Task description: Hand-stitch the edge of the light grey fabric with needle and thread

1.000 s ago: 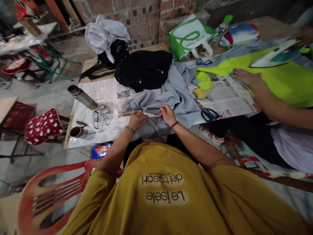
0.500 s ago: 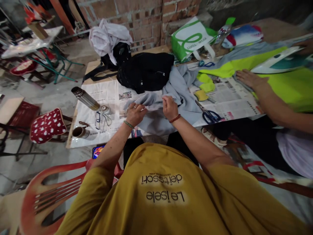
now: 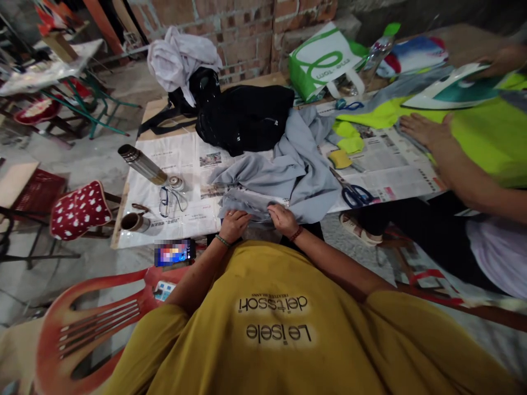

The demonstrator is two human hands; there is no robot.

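Note:
A grey garment (image 3: 263, 171) lies rumpled across the newspaper-covered table in front of me, its near edge drawn toward my body. My left hand (image 3: 234, 225) is closed on that edge, fingers bent over the cloth. My right hand (image 3: 283, 219) pinches the same edge a short way to the right. Between the two hands the fabric is stretched loosely, with a paler strip showing. Scissors with dark blue handles (image 3: 354, 193) lie to the right of the garment, near a yellow piece (image 3: 340, 159).
At left stand a steel thermos (image 3: 144, 164), eyeglasses (image 3: 167, 203) and a cup (image 3: 135, 222). A black bag (image 3: 247, 118) and a green-white bag (image 3: 319, 63) sit behind. On the right, another person's hands hold an iron (image 3: 448, 90) and press neon-yellow cloth (image 3: 489, 140).
Both my hands have come down toward my body, bringing the garment's edge to the table's front. The other person's iron has moved left over the neon cloth.

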